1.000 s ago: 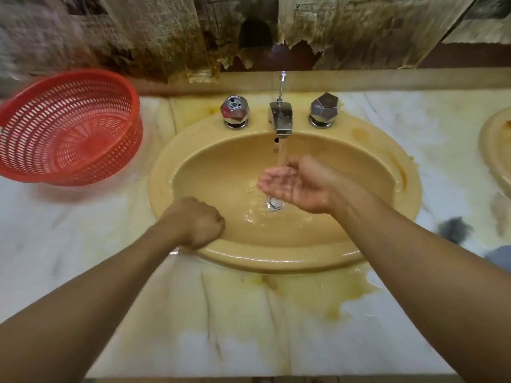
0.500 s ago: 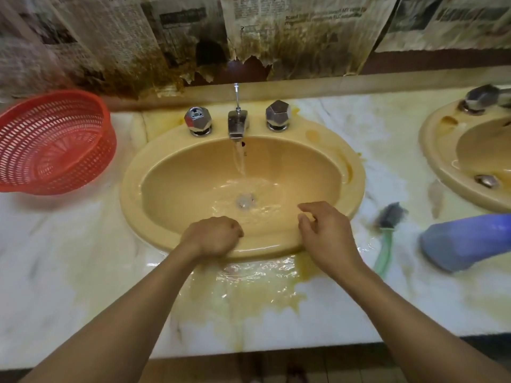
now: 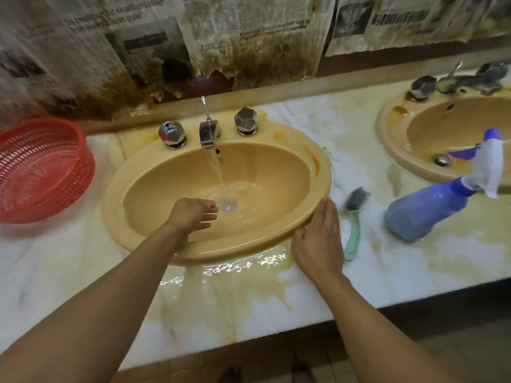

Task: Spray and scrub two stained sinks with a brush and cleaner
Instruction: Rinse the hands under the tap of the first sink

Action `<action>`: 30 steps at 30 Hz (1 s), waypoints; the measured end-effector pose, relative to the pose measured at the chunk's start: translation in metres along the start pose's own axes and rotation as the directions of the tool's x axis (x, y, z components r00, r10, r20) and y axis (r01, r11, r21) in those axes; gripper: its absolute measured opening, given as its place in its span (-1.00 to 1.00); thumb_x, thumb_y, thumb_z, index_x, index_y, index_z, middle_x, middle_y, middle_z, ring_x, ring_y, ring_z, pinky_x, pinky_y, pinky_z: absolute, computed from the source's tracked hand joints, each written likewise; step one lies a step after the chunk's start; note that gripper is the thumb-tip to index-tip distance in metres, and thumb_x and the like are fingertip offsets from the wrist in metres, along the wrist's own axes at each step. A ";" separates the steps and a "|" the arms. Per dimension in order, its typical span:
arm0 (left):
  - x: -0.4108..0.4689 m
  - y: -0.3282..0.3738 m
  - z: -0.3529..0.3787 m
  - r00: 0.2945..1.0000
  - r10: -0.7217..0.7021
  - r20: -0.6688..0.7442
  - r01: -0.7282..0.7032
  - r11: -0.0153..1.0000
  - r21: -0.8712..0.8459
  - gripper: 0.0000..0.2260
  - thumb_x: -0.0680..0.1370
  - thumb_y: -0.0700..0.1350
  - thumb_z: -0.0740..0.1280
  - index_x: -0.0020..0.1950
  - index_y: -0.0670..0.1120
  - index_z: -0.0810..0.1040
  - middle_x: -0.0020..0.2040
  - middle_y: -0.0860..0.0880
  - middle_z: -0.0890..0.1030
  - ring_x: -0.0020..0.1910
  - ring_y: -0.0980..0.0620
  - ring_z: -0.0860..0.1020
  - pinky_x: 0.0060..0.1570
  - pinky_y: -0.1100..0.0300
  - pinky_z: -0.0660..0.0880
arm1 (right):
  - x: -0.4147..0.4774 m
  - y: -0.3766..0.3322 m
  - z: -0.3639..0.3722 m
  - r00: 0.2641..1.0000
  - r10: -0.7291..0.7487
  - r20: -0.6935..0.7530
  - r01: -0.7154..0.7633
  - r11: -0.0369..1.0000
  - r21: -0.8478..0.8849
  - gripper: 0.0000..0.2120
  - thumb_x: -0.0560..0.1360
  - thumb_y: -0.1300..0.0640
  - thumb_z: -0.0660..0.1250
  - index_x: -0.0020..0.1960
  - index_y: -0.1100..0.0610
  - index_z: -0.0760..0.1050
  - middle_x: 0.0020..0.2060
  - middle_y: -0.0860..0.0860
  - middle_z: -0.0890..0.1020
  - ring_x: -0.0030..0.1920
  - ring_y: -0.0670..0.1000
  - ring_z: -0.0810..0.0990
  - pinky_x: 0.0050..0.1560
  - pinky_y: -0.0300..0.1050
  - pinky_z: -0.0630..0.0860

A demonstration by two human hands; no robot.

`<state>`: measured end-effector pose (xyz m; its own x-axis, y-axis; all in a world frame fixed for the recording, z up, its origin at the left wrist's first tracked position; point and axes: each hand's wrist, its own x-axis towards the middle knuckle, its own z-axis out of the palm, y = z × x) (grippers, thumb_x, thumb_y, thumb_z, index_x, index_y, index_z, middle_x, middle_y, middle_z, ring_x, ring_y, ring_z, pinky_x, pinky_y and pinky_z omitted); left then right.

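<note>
I'm looking down at the near sink (image 3: 318, 186), a yellowish-tan oval basin sitting in a stained marble countertop (image 3: 55, 258). Water (image 3: 217, 167) is running from the chrome faucet (image 3: 209, 132) and swirling around the drain (image 3: 228, 203). My left hand (image 3: 193, 214) is reaching into the basin just left of the drain, fingers loosely extended and gripping nothing. My right hand (image 3: 318, 239) is lying flat against the sink's near-right rim, fingers straight and together, also holding nothing.

The brush (image 3: 354, 217), with a grey bristle head and a pale green handle, is lying on the counter just right of that hand, ungripped. Farther right, the blue spray bottle (image 3: 431, 208) seems to be lying on its side between the basins, its white and blue trigger head pointing toward the second sink (image 3: 392, 139), which is showing brown stains at the far right. The taps there are blurring too much to describe.

A puddle (image 3: 235, 268) is glinting on the yellowed counter in front of the near sink. Two faceted chrome knobs, the left knob (image 3: 172, 134) and the right knob (image 3: 245, 121), are flanking the faucet. A red plastic basket (image 3: 41, 170) is sitting at the left. Torn, brown-stained newspaper (image 3: 249, 31) is covering the far wall; I'm making out "damage" and "Japan quake" in one headline, the rest smearing.
</note>
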<state>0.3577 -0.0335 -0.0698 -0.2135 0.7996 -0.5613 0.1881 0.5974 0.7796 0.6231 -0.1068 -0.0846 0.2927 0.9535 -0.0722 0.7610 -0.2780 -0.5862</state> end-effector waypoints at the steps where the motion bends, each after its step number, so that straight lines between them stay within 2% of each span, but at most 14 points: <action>1: 0.005 0.004 -0.001 0.999 -0.043 0.020 0.044 0.997 -0.068 -0.83 0.68 -0.22 0.24 0.08 -0.16 0.64 0.11 -0.18 0.69 0.09 -0.13 0.67 0.05 0.04 0.59 | -0.001 0.000 0.001 1.000 0.003 0.003 -0.003 1.000 -0.024 -0.28 0.59 0.14 0.13 0.67 0.21 -0.10 0.66 0.10 -0.01 0.65 0.05 -0.08 0.63 -0.03 -0.05; 3: 0.016 0.012 -0.003 0.993 -0.101 0.059 0.108 0.983 -0.147 -0.83 0.69 -0.19 0.23 0.14 -0.16 0.61 0.16 -0.17 0.67 0.14 -0.16 0.66 0.06 0.04 0.60 | -0.003 -0.001 0.002 1.000 0.001 -0.004 -0.001 0.999 -0.052 -0.26 0.59 0.12 0.13 0.67 0.19 -0.13 0.66 0.09 -0.03 0.65 0.03 -0.11 0.63 -0.05 -0.11; 7: 0.036 0.031 -0.003 0.979 -0.154 0.137 0.188 0.937 -0.293 -0.79 0.71 -0.19 0.19 0.24 -0.19 0.57 0.21 -0.18 0.64 0.07 -0.13 0.67 -0.02 0.04 0.60 | -0.007 -0.004 0.003 0.998 0.013 -0.061 -0.016 0.999 -0.043 -0.31 0.62 0.11 0.14 0.67 0.17 -0.05 0.66 0.07 0.05 0.64 0.02 -0.03 0.63 -0.06 -0.07; 11: 0.047 0.055 0.002 0.961 -0.187 0.202 0.262 0.844 -0.468 -0.75 0.72 -0.21 0.13 0.27 -0.27 0.53 0.22 -0.23 0.62 0.13 -0.17 0.63 0.14 -0.01 0.55 | -0.004 -0.006 0.003 0.993 0.068 -0.097 -0.066 0.998 0.022 -0.40 0.68 0.03 0.11 0.67 0.10 0.04 0.64 0.02 0.13 0.62 -0.01 0.06 0.60 -0.08 0.00; 15: 0.055 0.076 0.010 0.919 -0.265 0.294 0.384 0.777 -0.499 -0.71 0.73 -0.20 0.10 0.21 -0.32 0.56 0.18 -0.26 0.63 0.20 -0.18 0.61 0.20 0.03 0.56 | -0.002 -0.005 0.008 0.986 0.096 -0.137 -0.091 0.995 0.039 -0.43 0.71 -0.08 0.05 0.66 0.07 0.09 0.63 -0.01 0.17 0.61 -0.04 0.09 0.57 -0.12 0.03; 17: 0.061 0.085 0.011 0.895 -0.290 0.338 0.430 0.760 -0.487 -0.69 0.72 -0.21 0.08 0.12 -0.30 0.60 0.07 -0.23 0.66 0.12 -0.12 0.64 0.09 0.07 0.63 | 0.001 -0.003 0.010 0.983 0.101 -0.155 -0.091 0.993 0.069 -0.46 0.72 -0.07 0.03 0.65 0.07 0.14 0.62 -0.02 0.21 0.61 -0.04 0.13 0.55 -0.15 0.07; 19: 0.068 0.091 0.012 0.881 -0.288 0.376 0.456 0.730 -0.509 -0.69 0.72 -0.22 0.09 0.04 -0.26 0.62 -0.08 -0.19 0.67 -0.02 -0.06 0.65 -0.12 0.10 0.68 | 0.003 0.000 0.011 0.981 0.108 -0.163 -0.092 0.991 0.098 -0.47 0.72 -0.06 0.01 0.64 0.06 0.17 0.61 -0.03 0.23 0.60 -0.05 0.15 0.54 -0.15 0.10; 22: 0.072 0.096 0.011 0.866 -0.270 0.420 0.487 0.639 -0.595 -0.71 0.72 -0.18 0.13 0.05 -0.25 0.62 -0.09 -0.14 0.65 -0.11 -0.01 0.64 -0.23 0.11 0.69 | 0.003 0.003 0.013 0.986 0.088 -0.141 -0.078 0.994 0.077 -0.45 0.71 -0.06 0.08 0.65 0.06 0.14 0.62 -0.03 0.20 0.61 -0.05 0.12 0.54 -0.16 0.09; 24: 0.064 0.097 0.016 0.839 -0.249 0.483 0.516 0.644 -0.565 -0.71 0.74 -0.14 0.11 0.13 -0.23 0.60 -0.05 -0.15 0.66 -0.10 -0.04 0.67 -0.21 0.07 0.69 | 0.003 0.003 0.014 0.986 0.026 -0.166 -0.026 1.000 0.002 -0.45 0.70 -0.07 0.08 0.64 0.10 0.16 0.63 0.03 0.18 0.63 -0.02 0.08 0.59 -0.08 0.06; 26: 0.043 0.103 0.027 0.790 -0.227 0.570 0.529 0.722 -0.445 -0.68 0.74 -0.16 0.08 0.18 -0.28 0.58 0.01 -0.25 0.68 -0.09 -0.15 0.72 -0.10 0.00 0.70 | 0.007 -0.001 0.017 0.981 -0.116 -0.154 0.097 0.988 -0.123 -0.46 0.69 -0.07 0.01 0.61 0.12 0.24 0.63 0.05 0.18 0.64 0.00 0.02 0.63 0.06 -0.02; 28: 0.014 0.113 0.044 0.697 -0.225 0.681 0.525 0.807 -0.270 -0.62 0.73 -0.17 0.06 0.22 -0.40 0.56 0.15 -0.39 0.64 0.00 -0.30 0.71 0.03 -0.10 0.66 | 0.017 -0.011 0.020 0.962 -0.273 0.005 0.265 0.928 -0.263 -0.43 0.64 -0.10 -0.06 0.50 0.09 0.43 0.58 0.03 0.32 0.64 0.03 0.05 0.63 0.15 -0.11; 30: -0.011 0.123 0.058 0.615 -0.255 0.746 0.503 0.856 -0.121 -0.57 0.74 -0.15 0.04 0.28 -0.47 0.51 0.26 -0.47 0.56 0.15 -0.39 0.65 0.14 -0.20 0.58 | 0.039 -0.026 0.016 0.900 -0.374 0.225 0.435 0.810 -0.393 -0.42 0.58 -0.12 -0.08 0.25 0.02 0.64 0.34 -0.01 0.60 0.53 0.05 0.34 0.61 0.18 -0.06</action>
<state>0.4385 0.0346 0.0164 0.5363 0.3844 -0.7514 -0.0626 0.9059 0.4188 0.6057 -0.0604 -0.0852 -0.1512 0.9881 -0.0273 0.9714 0.1434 -0.1895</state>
